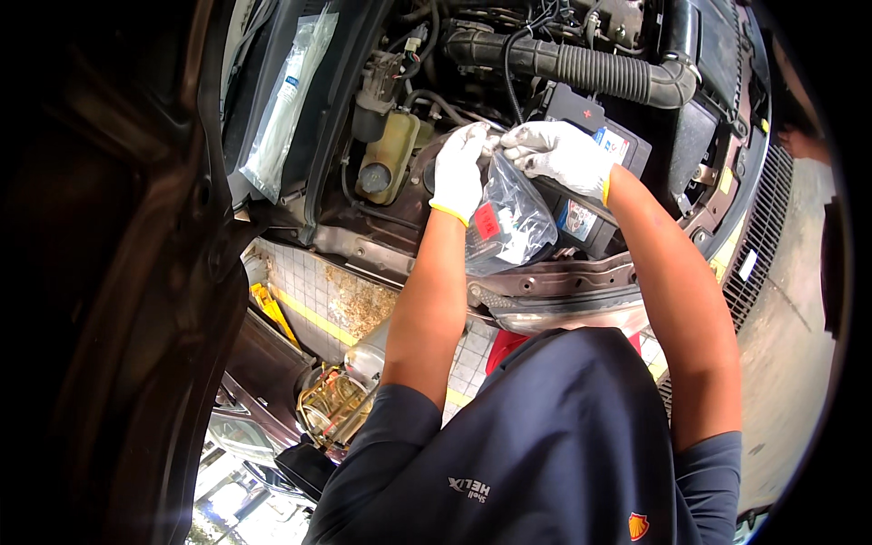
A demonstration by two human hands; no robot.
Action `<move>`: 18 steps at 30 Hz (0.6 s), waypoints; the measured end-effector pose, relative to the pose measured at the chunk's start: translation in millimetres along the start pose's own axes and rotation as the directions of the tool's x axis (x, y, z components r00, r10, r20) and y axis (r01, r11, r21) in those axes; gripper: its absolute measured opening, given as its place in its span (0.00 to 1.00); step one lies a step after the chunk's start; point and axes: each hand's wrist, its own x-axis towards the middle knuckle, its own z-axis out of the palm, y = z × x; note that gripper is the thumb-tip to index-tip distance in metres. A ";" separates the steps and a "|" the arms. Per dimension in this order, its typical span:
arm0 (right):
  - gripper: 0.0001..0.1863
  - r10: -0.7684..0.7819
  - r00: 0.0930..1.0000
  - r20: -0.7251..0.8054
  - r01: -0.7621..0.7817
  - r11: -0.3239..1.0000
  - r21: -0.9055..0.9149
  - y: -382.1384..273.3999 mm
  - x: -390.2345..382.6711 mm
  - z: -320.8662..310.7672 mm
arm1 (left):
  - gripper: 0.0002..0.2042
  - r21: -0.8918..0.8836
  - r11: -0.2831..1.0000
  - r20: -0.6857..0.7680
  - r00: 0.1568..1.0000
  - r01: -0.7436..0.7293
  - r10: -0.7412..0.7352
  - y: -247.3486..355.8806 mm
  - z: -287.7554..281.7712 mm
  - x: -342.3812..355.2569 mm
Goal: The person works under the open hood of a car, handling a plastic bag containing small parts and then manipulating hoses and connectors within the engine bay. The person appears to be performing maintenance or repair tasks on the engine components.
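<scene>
Over the open engine bay, a clear plastic bag (525, 211) with a red label hangs between my two hands. What lies inside it shows only as pale and dark shapes. My left hand (460, 168), in a white glove with a yellow cuff, has its fingers closed at the bag's upper edge. Facing it, my right hand (565, 156), gloved the same way, pinches the top of the bag on the other side. Below and behind my right hand sits a dark car battery (627, 150), partly covered by the hand and arm.
A yellowed fluid reservoir (392, 154) with a round cap stands left of my left hand. A ribbed black air hose (599, 73) crosses the far side. Along the left, a long clear-wrapped package (289, 109) lies by the windshield. The raised hood (118, 227) fills the left edge.
</scene>
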 end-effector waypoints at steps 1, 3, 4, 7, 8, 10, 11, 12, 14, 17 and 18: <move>0.26 0.020 1.000 0.014 -0.019 1.000 -0.011 -2.3 0.9 -0.1 | 0.11 -0.021 1.000 -0.003 1.000 0.010 -0.010 3.1 3.3 0.5; 0.29 0.023 1.000 0.001 -0.023 0.999 0.047 -5.8 -1.7 7.2 | 0.10 -0.049 0.999 -0.007 1.000 0.016 -0.017 7.6 7.8 0.9; 0.30 0.025 1.000 -0.005 -0.024 0.997 0.077 -7.0 -3.1 9.4 | 0.09 -0.056 0.998 -0.006 1.000 0.012 -0.013 7.7 9.2 1.7; 0.31 0.019 0.999 0.043 -0.024 0.993 0.113 -9.4 -6.8 10.8 | 0.09 -0.257 0.958 0.051 0.992 0.127 -0.117 -16.7 -12.2 21.0; 0.31 -0.006 0.992 0.129 -0.021 0.978 0.209 -7.1 -4.7 5.7 | 0.10 -0.375 0.914 0.072 0.988 0.152 -0.135 -6.1 1.3 9.7; 0.31 0.016 0.998 0.064 -0.026 0.986 0.166 -1.6 -8.3 -1.3 | 0.12 -0.421 0.885 0.177 0.974 0.202 -0.138 -14.4 -4.7 14.7; 0.30 0.028 0.999 0.040 -0.034 0.989 0.142 -5.1 -9.6 1.0 | 0.13 -0.443 0.868 0.221 0.966 0.222 -0.134 -17.2 -10.1 14.8; 0.30 0.038 0.998 0.042 -0.042 0.993 0.108 -7.7 -10.1 1.2 | 0.15 -0.349 0.929 0.214 0.976 0.121 -0.046 -21.6 -13.1 14.9; 0.30 0.056 0.998 0.040 -0.058 0.998 0.036 -10.5 -12.9 -0.9 | 0.18 -0.131 0.990 0.227 0.970 -0.060 0.089 -28.2 -13.8 15.1; 0.30 0.065 0.998 0.028 -0.067 0.995 0.072 -8.3 -23.3 -8.2 | 0.22 0.180 0.966 0.250 0.959 -0.184 0.136 -29.6 -13.4 17.9; 0.30 0.073 0.997 0.007 -0.073 0.995 0.073 -10.2 -27.9 -7.5 | 0.23 0.230 0.955 0.258 0.958 -0.189 0.127 -29.7 -13.6 19.2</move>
